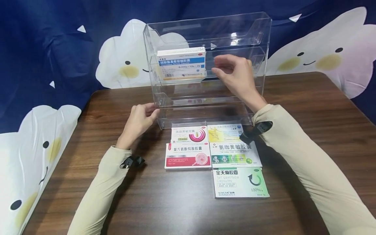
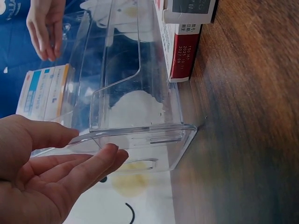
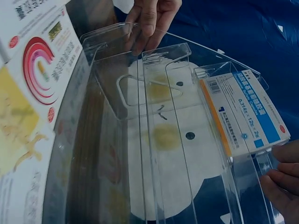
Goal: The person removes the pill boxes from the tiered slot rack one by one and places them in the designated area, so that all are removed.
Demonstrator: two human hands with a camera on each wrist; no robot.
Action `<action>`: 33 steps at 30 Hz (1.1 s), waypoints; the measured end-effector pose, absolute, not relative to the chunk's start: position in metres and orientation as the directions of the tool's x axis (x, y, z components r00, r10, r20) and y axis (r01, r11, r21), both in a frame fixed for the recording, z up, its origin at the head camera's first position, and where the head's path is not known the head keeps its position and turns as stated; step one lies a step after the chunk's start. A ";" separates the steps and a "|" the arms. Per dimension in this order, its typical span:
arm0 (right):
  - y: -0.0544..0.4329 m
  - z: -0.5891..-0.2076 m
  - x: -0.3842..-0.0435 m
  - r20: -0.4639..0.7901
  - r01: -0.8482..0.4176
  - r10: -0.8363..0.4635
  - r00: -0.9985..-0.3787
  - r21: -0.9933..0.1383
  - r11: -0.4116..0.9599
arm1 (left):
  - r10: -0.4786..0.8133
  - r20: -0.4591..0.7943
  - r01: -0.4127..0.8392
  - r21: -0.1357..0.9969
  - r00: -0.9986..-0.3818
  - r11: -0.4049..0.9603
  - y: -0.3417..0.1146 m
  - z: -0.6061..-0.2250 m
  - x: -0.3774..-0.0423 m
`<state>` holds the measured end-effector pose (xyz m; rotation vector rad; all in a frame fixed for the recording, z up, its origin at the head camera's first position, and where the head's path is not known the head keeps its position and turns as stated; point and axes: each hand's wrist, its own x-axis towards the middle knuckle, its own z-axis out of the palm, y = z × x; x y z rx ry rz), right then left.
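A clear plastic tiered rack (image 1: 210, 115) stands on the table. A white, blue and orange medicine box (image 1: 182, 65) stands upright at the left of one of its upper tiers, and also shows in the right wrist view. My left hand (image 1: 140, 120) holds the rack's lower left side, thumb and fingers on either side of the wall in the left wrist view. My right hand (image 1: 236, 73) hovers just right of the medicine box, fingers loosely bent and holding nothing. In the right wrist view its fingers (image 3: 282, 179) are close to the box's edge.
Several medicine boxes lie flat in front of the rack: a pink-and-white box (image 1: 189, 134), a yellow box (image 1: 223, 133), a red-and-white box (image 1: 188, 156), a green-banded box (image 1: 235, 154) and a green-and-white box (image 1: 241, 182). A blue cloud-print curtain (image 1: 67, 65) hangs behind the wooden table (image 1: 164, 202).
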<state>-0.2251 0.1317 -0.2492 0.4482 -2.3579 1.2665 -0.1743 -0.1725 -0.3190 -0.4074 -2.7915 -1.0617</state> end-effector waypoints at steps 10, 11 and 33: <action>0.110 -0.234 -0.241 0.409 -0.388 -0.090 -0.908 -0.739 0.551 | 0.204 0.215 0.295 0.631 -0.955 0.717 -0.172 -0.318 -0.174; 0.108 -0.233 -0.243 0.393 -0.377 -0.096 -0.915 -0.741 0.556 | 0.204 0.215 0.295 0.632 -0.955 0.717 -0.172 -0.318 -0.174; 0.119 -0.228 -0.261 0.381 -0.388 -0.075 -0.921 -0.914 0.121 | 0.205 0.216 0.297 0.635 -0.955 0.713 -0.172 -0.319 -0.173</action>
